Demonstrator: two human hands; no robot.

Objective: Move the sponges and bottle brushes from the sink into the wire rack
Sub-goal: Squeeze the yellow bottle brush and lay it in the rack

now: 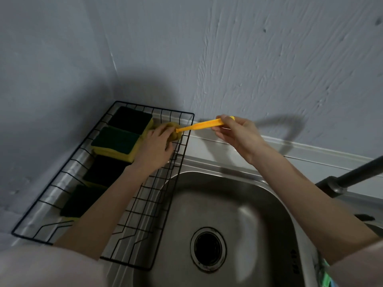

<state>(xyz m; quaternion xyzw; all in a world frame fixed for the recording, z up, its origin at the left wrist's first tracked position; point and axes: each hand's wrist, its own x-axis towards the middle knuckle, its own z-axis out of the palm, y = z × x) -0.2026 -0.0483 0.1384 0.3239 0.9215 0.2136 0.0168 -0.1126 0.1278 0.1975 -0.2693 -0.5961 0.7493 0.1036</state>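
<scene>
A yellow bottle brush (202, 124) hangs level over the far right corner of the black wire rack (182, 150). My right hand (236, 133) pinches the end of its handle. My left hand (157, 143) grips its yellow sponge head above the rack. Several green-and-yellow sponges lie in the rack along its left side, one of them (118, 142) just left of my left hand. The steel sink (232, 208) below holds no sponge or brush that I can see.
A dark faucet arm (352, 176) reaches in from the right edge. The drain (208, 248) sits in the sink's middle. A grey wall stands close behind the rack and sink. Something green shows at the bottom right corner (324, 276).
</scene>
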